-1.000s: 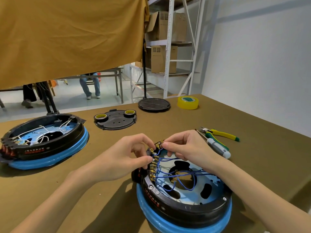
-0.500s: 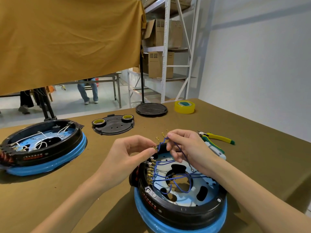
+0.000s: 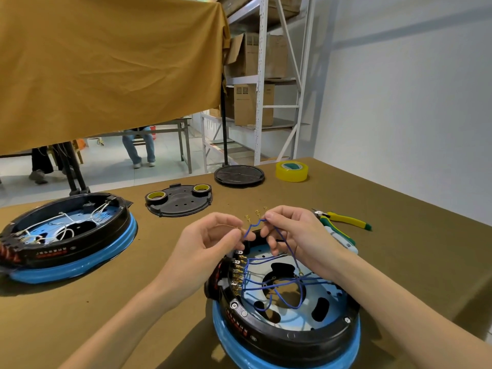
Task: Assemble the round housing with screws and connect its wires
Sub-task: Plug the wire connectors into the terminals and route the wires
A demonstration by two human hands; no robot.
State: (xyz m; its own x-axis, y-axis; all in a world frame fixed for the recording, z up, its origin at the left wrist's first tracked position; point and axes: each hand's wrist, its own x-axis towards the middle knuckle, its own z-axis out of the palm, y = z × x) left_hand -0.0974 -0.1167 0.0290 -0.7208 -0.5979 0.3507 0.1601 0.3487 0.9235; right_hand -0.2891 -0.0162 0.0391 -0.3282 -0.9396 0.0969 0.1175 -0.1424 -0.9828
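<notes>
Your left hand (image 3: 213,239) and right hand (image 3: 290,233) pinch loose blue wires (image 3: 277,282) above the round housing (image 3: 286,310) before you; several terminals look connected, these few remain, screws appear seated.

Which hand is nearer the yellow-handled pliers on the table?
The right hand. It pinches blue wires just left of the yellow-handled pliers, while the left hand sits farther left, beyond the right hand, pinching a wire end.
</notes>
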